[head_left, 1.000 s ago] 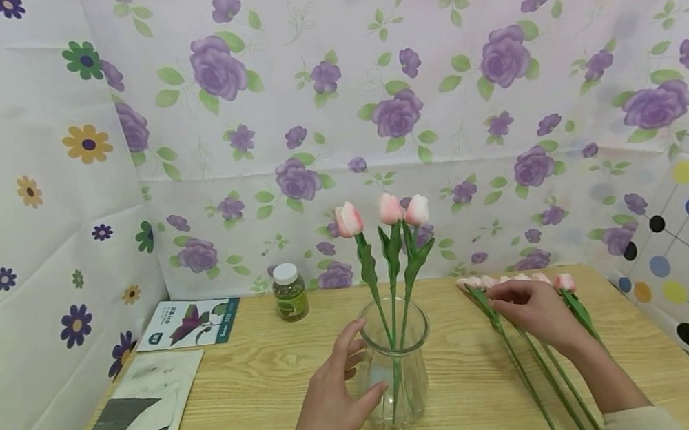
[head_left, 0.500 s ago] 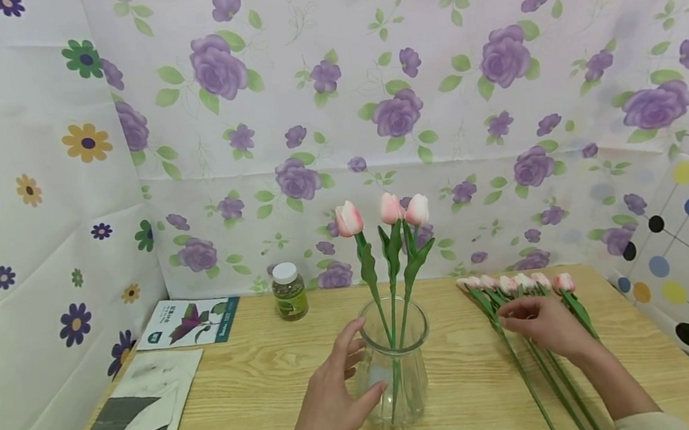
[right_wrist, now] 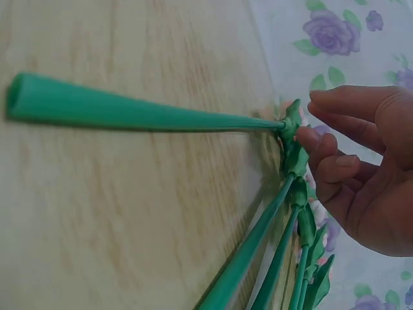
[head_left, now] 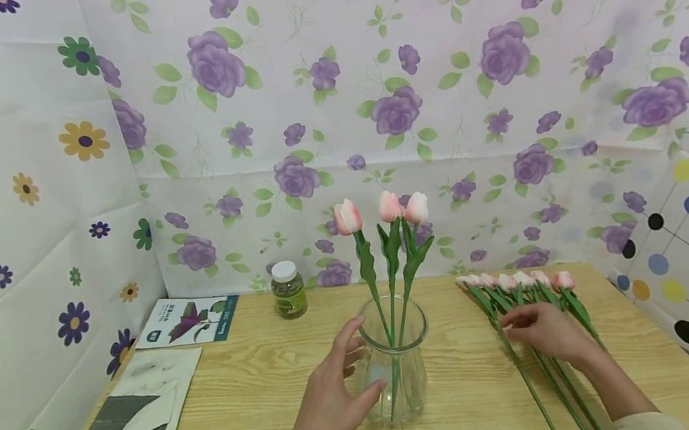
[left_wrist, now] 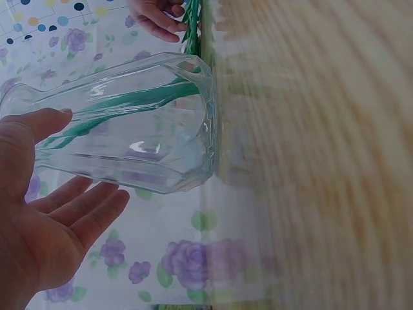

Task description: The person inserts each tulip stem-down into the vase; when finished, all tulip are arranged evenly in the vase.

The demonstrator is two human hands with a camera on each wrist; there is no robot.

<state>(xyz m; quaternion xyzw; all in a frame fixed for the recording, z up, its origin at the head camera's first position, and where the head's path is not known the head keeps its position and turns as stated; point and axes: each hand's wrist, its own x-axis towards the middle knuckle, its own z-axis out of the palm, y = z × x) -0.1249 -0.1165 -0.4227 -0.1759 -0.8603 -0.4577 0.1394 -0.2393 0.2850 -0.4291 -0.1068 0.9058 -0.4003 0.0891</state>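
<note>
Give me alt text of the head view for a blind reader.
A left hand spreads around a glass vase of three pink tulips; a right hand is at more tulips lying on a wooden table. A jar and a leaflet are farther left.

tulip stems (head_left: 532,391) cropped, jar label (head_left: 292,306) unreadable
</note>
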